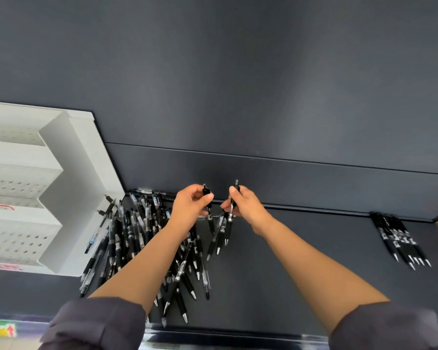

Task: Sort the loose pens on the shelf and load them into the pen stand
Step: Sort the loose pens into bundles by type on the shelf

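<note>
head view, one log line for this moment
left hand: grips pen | right hand: grips pens | loose pile: shelf, beside pen stand | pen row: shelf right

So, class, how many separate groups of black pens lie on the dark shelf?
2: a large loose heap beside the white plastic pen stand at left, and a small neat row far right. The left forearm may hide more.
</note>
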`<action>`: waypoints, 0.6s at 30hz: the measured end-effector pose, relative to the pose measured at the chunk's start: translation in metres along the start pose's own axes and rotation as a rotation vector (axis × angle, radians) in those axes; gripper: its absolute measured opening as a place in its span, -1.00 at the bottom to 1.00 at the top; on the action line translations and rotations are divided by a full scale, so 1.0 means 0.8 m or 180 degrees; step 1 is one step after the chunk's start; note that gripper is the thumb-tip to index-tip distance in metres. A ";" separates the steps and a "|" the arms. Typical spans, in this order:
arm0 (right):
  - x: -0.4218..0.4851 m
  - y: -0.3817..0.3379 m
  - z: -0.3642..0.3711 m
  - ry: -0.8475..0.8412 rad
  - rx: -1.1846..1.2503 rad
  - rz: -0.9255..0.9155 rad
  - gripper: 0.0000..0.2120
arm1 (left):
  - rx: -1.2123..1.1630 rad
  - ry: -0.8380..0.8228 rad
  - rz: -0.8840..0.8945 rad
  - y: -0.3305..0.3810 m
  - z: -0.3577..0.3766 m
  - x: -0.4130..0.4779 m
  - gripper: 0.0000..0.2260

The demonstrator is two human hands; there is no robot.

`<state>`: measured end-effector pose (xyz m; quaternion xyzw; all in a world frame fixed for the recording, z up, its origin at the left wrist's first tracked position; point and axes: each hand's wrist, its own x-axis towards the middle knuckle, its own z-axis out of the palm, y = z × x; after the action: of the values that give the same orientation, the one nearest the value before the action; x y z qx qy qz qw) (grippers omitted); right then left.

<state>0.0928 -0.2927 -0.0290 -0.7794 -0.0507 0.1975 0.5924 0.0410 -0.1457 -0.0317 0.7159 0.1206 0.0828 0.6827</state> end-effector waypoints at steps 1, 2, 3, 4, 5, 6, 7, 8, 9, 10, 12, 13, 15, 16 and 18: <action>-0.005 0.001 0.002 -0.0162 0.0062 0.0040 -0.79 | 0.0113 -0.0028 0.0046 0.000 0.008 0.001 -0.92; -0.010 0.003 0.004 -0.0274 0.0096 0.0067 -0.78 | 0.0203 -0.0056 0.0099 0.000 0.015 0.002 -0.92; -0.014 0.005 0.005 -0.0346 0.0136 0.0103 -0.76 | 0.0243 -0.0094 0.0136 -0.001 0.023 0.003 -0.92; -0.017 0.008 0.006 -0.0412 0.0220 0.0156 -0.74 | 0.0246 -0.0121 0.0143 -0.002 0.029 0.005 -0.93; -0.019 0.011 0.006 -0.0475 0.0350 0.0224 -0.74 | 0.0260 -0.0128 0.0135 -0.004 0.035 0.007 -0.93; -0.021 0.014 0.006 -0.0519 0.0483 0.0291 -0.75 | 0.0312 -0.0117 0.0130 -0.007 0.040 0.009 -0.93; -0.023 0.017 0.005 -0.0536 0.0583 0.0343 -0.78 | 0.0392 -0.0102 0.0136 -0.010 0.042 0.011 -0.93; -0.025 0.020 0.003 -0.0513 0.0620 0.0375 -0.83 | 0.0472 -0.0101 0.0139 -0.013 0.045 0.013 -0.91; -0.025 0.024 0.000 -0.0467 0.0581 0.0392 -0.87 | 0.0557 -0.0107 0.0133 -0.017 0.046 0.016 -0.91; -0.025 0.027 -0.003 -0.0396 0.0471 0.0392 -0.89 | 0.0679 -0.0109 0.0127 -0.021 0.047 0.018 -0.92; -0.021 0.035 -0.011 -0.0166 0.0123 0.0381 -0.90 | 0.1122 -0.0110 0.0077 -0.033 0.045 0.023 -0.89; -0.018 0.040 -0.016 -0.0014 -0.0081 0.0405 -0.88 | 0.1421 -0.0140 -0.0005 -0.040 0.043 0.024 -0.87; -0.011 0.050 -0.021 0.0285 -0.0474 0.0632 -0.85 | 0.2009 -0.0283 -0.0291 -0.053 0.036 0.025 -0.88; -0.009 0.054 -0.020 0.0372 -0.0598 0.0802 -0.86 | 0.2253 -0.0385 -0.0451 -0.059 0.034 0.024 -0.87; -0.004 0.060 -0.010 0.0380 -0.0739 0.1048 -0.89 | 0.2652 -0.0614 -0.0650 -0.069 0.031 0.021 -0.83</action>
<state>0.0852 -0.3153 -0.0715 -0.8505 0.0900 0.2380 0.4602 0.0605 -0.1628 -0.0885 0.9190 0.1495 -0.1080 0.3485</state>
